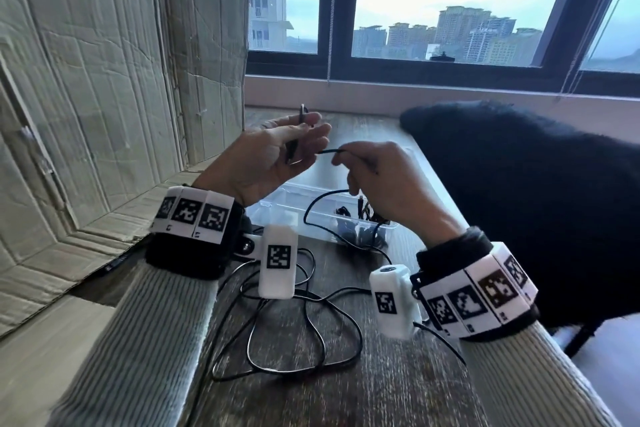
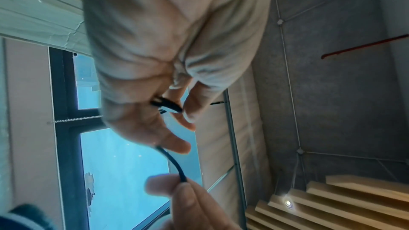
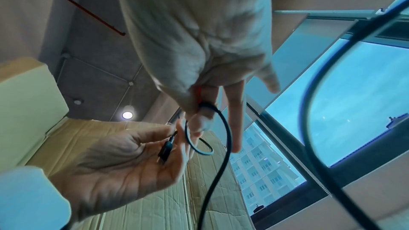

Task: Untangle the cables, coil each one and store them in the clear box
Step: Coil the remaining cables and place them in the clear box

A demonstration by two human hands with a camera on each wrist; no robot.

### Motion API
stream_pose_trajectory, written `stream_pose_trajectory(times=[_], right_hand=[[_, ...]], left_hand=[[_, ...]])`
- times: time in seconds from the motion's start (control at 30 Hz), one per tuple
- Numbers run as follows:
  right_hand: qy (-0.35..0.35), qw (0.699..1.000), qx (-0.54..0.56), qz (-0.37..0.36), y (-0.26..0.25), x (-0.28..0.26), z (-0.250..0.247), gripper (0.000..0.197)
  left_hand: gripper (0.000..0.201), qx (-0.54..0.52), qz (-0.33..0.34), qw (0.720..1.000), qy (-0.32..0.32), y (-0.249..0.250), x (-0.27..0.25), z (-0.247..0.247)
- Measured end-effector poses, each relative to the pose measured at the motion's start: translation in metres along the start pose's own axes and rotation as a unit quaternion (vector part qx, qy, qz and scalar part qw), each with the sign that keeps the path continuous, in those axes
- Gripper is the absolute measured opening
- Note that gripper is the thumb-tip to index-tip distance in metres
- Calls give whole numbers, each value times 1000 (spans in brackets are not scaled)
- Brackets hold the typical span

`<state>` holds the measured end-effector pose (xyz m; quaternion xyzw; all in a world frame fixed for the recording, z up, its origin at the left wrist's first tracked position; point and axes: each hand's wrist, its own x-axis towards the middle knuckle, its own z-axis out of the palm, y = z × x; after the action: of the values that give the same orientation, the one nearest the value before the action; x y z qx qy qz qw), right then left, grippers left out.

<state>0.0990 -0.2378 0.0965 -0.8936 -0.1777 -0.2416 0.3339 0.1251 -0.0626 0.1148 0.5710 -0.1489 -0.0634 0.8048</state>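
Note:
Both hands are raised above the clear box point(image 1: 273, 213). A thin black cable point(image 1: 327, 150) runs between them. My left hand point(image 1: 304, 128) is palm up and pinches the cable's plug end point(image 2: 166, 105) between thumb and fingers; the plug point(image 3: 166, 147) lies across its fingers. My right hand point(image 1: 341, 157) pinches the cable a short way along point(image 3: 205, 106). From there the cable drops in a loop point(image 1: 313, 208) to a loose tangle on the wooden table point(image 1: 304, 326). Several dark cables point(image 1: 360, 234) lie inside the box.
Creased cardboard point(image 1: 104, 80) stands along the left of the table and lies flat below it. A black fuzzy garment point(image 1: 519, 201) covers the table's right side. A window and its sill point(image 1: 381, 90) close off the far edge.

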Motion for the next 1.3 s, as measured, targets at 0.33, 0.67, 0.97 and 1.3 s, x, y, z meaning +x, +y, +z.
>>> stream_pose_trajectory(times=[0.33,0.67,0.97,1.3], right_hand=[[-9,998,-43,-47,-8,-6,6,21],[-24,994,-105,-35,-12,-9,-5,25],[-97,994,-40,-35,-14,-10,3,20],[-274,955,114,-22,0,-11,-26,29]], left_hand=[[66,118,-103,986,59,-13,7,11],[93,199,-44,978,37,4,1,-17],[56,-132,10,991,6,-9,10,1],[53,-35,-19,999,0,-11,12,-15]])
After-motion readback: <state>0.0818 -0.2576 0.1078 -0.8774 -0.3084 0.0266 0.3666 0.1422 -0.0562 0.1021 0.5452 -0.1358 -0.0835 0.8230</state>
